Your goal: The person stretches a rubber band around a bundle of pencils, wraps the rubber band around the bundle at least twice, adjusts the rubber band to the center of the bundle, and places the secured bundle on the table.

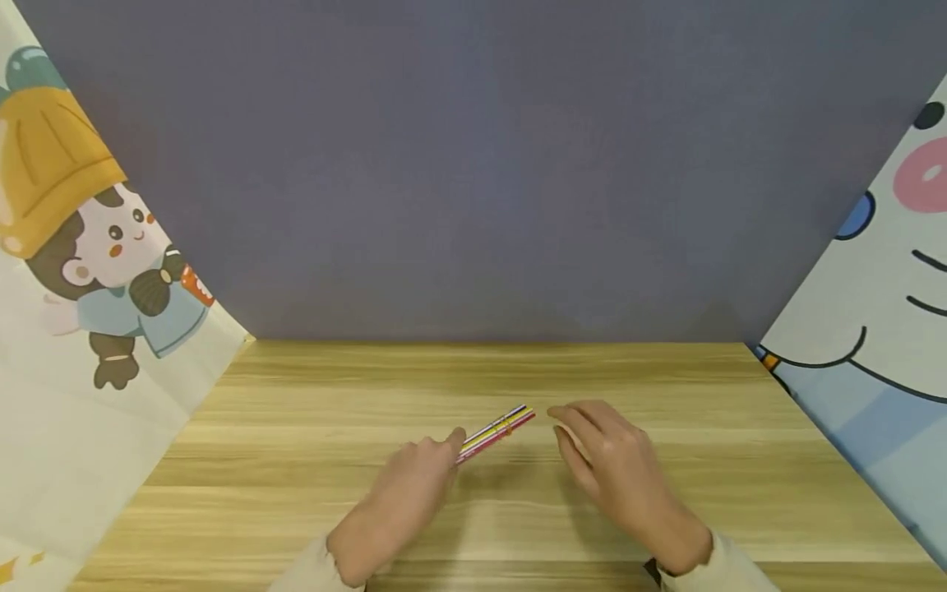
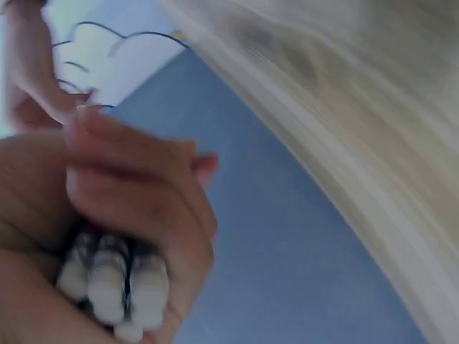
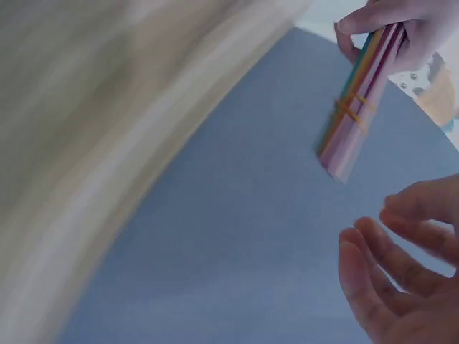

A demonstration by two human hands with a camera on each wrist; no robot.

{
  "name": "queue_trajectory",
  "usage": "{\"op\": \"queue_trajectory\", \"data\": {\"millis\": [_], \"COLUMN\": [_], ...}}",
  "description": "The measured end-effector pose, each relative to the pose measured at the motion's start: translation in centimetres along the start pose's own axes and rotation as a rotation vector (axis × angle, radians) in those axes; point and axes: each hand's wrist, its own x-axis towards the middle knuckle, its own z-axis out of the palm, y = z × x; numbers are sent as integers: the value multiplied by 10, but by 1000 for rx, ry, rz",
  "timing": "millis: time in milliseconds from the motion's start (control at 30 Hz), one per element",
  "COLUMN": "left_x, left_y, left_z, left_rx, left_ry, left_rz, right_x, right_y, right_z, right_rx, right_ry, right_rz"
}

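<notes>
My left hand (image 1: pixel 414 481) grips a bundle of several coloured pencils (image 1: pixel 497 432), which slants up and to the right over the table. In the left wrist view the fingers curl round the bundle, and white eraser ends (image 2: pixel 107 294) with metal collars stick out of the fist. Around the other end of the bundle sits an orange rubber band (image 3: pixel 351 113), seen in the right wrist view. My right hand (image 1: pixel 617 460) hovers just right of that end, apart from it. Its fingers are loosely bent and hold nothing.
Light wood-grain table (image 1: pixel 333 395) lies under both hands. Behind it stands a plain grey-blue panel (image 1: pixel 473 181). Cartoon-printed sheets border the left side (image 1: pixel 74 444) and right side (image 1: pixel 829 329). A small dark object (image 1: pixel 652 569) shows by the right cuff.
</notes>
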Motion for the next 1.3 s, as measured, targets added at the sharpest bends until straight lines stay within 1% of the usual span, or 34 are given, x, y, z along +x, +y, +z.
{"op": "queue_trajectory", "data": {"millis": [33, 100, 167, 200, 233, 267, 300, 333, 400, 433, 467, 533, 567, 633, 667, 733, 800, 867, 967, 1067, 1167, 1300], "left_x": [0, 0, -1, -1, -1, -1, 0, 0, 1, 2, 3, 6, 8, 10, 12, 13, 13, 12, 11, 10, 10, 11], "left_y": [0, 3, 5, 6, 6, 7, 6, 4, 0, -3, -6, -11, -13, -16, -17, -16, -15, -14, -12, -11, -10, -8], "left_z": [-1, -4, -6, -7, -8, -10, -12, -15, -21, -25, -29, -36, -38, -40, -39, -38, -36, -36, -36, -37, -38, -37], "left_rx": [-43, -123, -188, -223, -263, -304, -355, -439, -624, -727, -829, -1022, -1096, -1241, -1302, -1406, -1480, -1533, -1582, -1631, -1676, -1707], "left_ry": [-12, -31, -49, -59, -74, -86, -99, -132, -203, -235, -259, -279, -262, -199, -163, -99, -58, -46, -28, -6, 15, 17], "left_rz": [47, 143, 218, 244, 258, 264, 267, 257, 213, 179, 150, 90, 74, 53, 54, 51, 41, 34, 19, 23, 30, 35], "right_x": [0, 1, 1, 1, 1, 1, 1, 1, 2, 3, 4, 7, 8, 10, 11, 11, 11, 11, 10, 9, 7, 5], "right_y": [1, 3, 6, 7, 9, 12, 14, 15, 18, 18, 19, 18, 17, 14, 13, 10, 9, 8, 7, 7, 6, 5], "right_z": [-1, -1, -1, -1, -2, -4, -5, -7, -11, -13, -15, -20, -21, -23, -24, -24, -23, -23, -22, -20, -17, -15], "right_rx": [83, 286, 538, 645, 745, 822, 880, 930, 977, 992, 1002, 1019, 1026, 1034, 1037, 1046, 1053, 1059, 1066, 1085, 1116, 1153], "right_ry": [-50, -173, -311, -378, -433, -469, -492, -501, -483, -465, -448, -417, -403, -370, -356, -331, -315, -305, -294, -288, -304, -347], "right_rz": [58, 182, 311, 374, 428, 463, 485, 507, 527, 539, 559, 614, 639, 680, 693, 691, 677, 665, 649, 628, 598, 573]}}
